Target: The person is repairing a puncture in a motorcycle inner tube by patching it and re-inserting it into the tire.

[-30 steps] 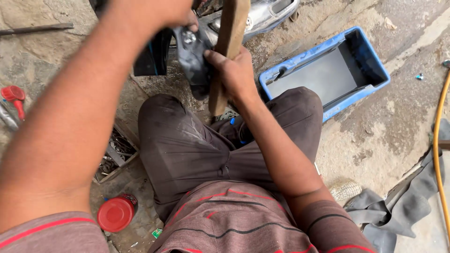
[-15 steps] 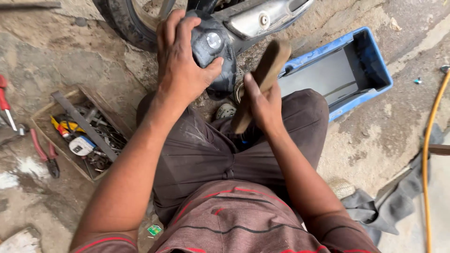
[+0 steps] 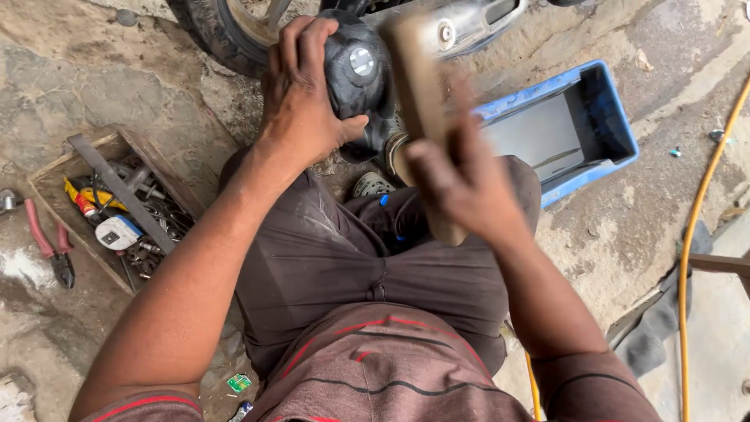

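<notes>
Black rounded motorcycle part (image 3: 355,70) sits at the top centre of the frame, clasped by the left hand (image 3: 305,98). Just right of it, the right hand (image 3: 461,184) is closed around a blurred wooden stick (image 3: 422,101). A blue tray (image 3: 617,117) lies at the right, a wooden toolbox (image 3: 117,203) at the left.

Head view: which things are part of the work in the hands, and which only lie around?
In use: left hand on black part; right hand holding wooden stick.

Lying about: toolbox, pliers, blue tray, yellow hose, wheel.
</notes>
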